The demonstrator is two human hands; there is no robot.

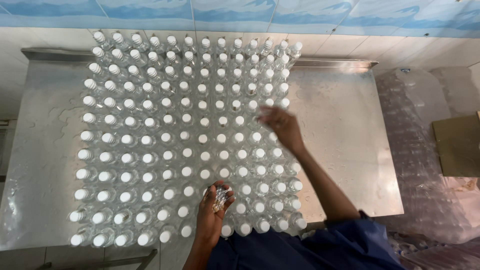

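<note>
**Hands over a packed grid of capped bottles on the steel table**

Head view, looking straight down. Wet stainless steel table (340, 125) with a raised lip along its far edge, pushed against a white-tiled wall. Most of the table top is covered by clear plastic bottles with white screw caps (185, 135), standing upright in tight rows, roughly a dozen each way. The block runs from the far edge to the near edge and sits toward the left; a bare strip of wet steel shows along the right edge and a narrower one along the left edge

Left hand (212, 212): at the near edge, about the middle of the block, palm up, fingers curled around a small cluster of clear, shiny pieces (220, 197). Too small and blurred to say what the pieces are. The hand is above the bottle caps; can't tell whether it touches them

Right hand (280, 125): reached out over the right part of the block, about halfway between near and far edge. Motion-blurred, fingers loosely spread and pointing left over the caps. Can't tell if it pinches anything or touches a cap. Dark blue sleeve (345, 240) shows at the near right corner

Off the right edge of the table: large clear plastic bags of empty bottles (425, 165), and a brown cardboard piece (457, 145) lying on them
</note>
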